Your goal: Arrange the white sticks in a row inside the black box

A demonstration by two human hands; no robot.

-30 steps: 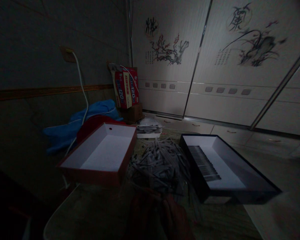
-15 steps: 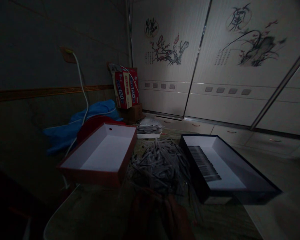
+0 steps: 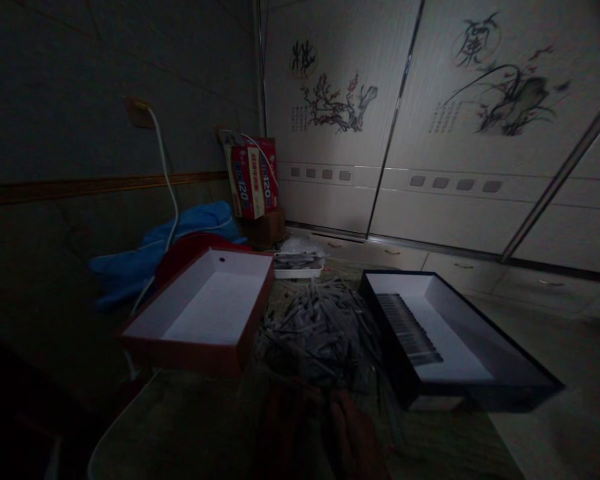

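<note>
At the bottom of the head view, in deep shade, my left hand [image 3: 283, 423] and my right hand [image 3: 355, 430] are close together, just in front of a heap of thin grey-white strips [image 3: 325, 327]. Fingers on both look curled inward; whatever lies between them is too dark to make out. Left of the heap is an open reddish box [image 3: 200, 313] with a white inside, no contents visible. To the right, a dark-rimmed open box [image 3: 473, 333] holds a row of slim dark sticks [image 3: 410, 327] laid side by side.
Behind the heap stands a white tray [image 3: 297, 273] with more strips. A blue cloth [image 3: 180, 230] and a white cable [image 3: 165, 167] are at the left wall. A red carton [image 3: 253, 177] sits in the corner beside white cabinet doors [image 3: 330, 87]. The table [image 3: 180, 427] has a rounded left corner.
Both hands stay in nearly the same place, with only slight finger movement. The boxes and the heap look unchanged.
</note>
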